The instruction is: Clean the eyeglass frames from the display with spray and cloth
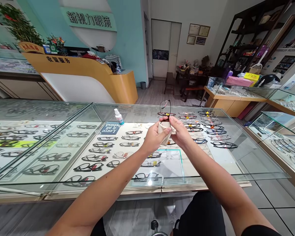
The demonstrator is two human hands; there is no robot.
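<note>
My hands are close together above the glass display case. A pair of dark-framed eyeglasses stands on end between them, one lens pointing up. My left hand is closed on a beige cleaning cloth, its thumb pressed across the fabric. My right hand is closed around the lower part of the eyeglasses, and its fingers also touch the cloth. The cloth and fingers hide the lower lens. Beyond my left hand, a white spray bottle stands upright on the glass top.
Rows of eyeglass frames lie inside the case on both sides of my arms. Another glass case stands at the right. A wooden counter is across the floor at the left, and a dark bench stands farther back.
</note>
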